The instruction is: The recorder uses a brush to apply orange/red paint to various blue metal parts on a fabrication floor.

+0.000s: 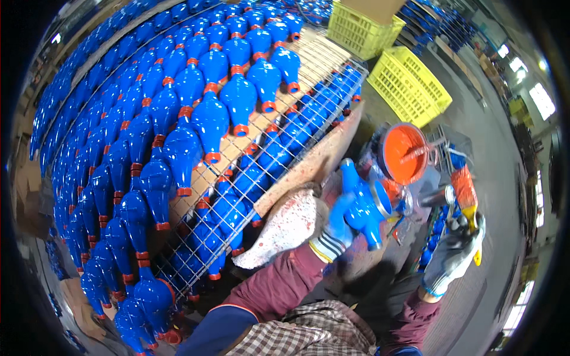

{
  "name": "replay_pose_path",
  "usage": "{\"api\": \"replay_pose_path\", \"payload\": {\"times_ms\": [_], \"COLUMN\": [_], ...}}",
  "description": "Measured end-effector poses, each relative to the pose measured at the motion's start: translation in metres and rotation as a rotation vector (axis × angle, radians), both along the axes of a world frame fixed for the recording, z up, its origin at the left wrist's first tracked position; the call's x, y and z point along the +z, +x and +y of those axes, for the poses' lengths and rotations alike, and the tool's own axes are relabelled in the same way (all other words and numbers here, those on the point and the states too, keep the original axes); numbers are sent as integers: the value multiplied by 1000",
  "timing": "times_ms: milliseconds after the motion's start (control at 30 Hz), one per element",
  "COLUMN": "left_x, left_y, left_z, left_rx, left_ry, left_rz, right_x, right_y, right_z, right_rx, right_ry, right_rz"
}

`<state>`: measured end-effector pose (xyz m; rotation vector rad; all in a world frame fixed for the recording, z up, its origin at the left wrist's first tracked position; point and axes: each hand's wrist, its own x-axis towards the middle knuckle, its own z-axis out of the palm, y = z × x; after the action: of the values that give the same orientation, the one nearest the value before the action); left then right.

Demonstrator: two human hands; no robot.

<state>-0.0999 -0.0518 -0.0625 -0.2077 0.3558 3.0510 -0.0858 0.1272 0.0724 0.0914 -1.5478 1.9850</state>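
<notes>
My left hand [336, 221], in a blue-stained glove with a striped cuff, is closed around a blue-painted metal pipe fitting [362, 204]. The fitting has a wide round mouth facing right and narrower ends. To the right, my right hand [452, 255], in a grey-and-white glove, grips a paintbrush [465, 188] by its yellow handle. Its bristles point up and are coated orange-red. Beyond the fitting stands a bucket [386, 140] of orange-red paint, with a stick or brush lying in it. A grey metal cylinder [437, 196] sits between the fitting and the paintbrush.
Rows of blue fittings [208, 115] with red ends cover the boards at left. Below them, a wire mesh rack [279, 155] holds more. A paint-spotted white cloth or sack [285, 225] lies beside my left arm. Two yellow crates [408, 86] [360, 31] stand at the back.
</notes>
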Motion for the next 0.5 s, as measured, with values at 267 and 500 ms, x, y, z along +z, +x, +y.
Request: {"api": "replay_pose_path", "payload": {"times_ms": [267,500], "left_x": [26,-7], "left_y": [16,14], "left_z": [-11,-2], "left_rx": [-425,-594], "left_ry": [597,646], "left_rz": [331,279], "right_x": [-51,-87], "right_y": [78,88], "right_z": [44,42], "right_rx": [-108,-164], "right_ry": [-332,-473], "right_rz": [-273,-485]}}
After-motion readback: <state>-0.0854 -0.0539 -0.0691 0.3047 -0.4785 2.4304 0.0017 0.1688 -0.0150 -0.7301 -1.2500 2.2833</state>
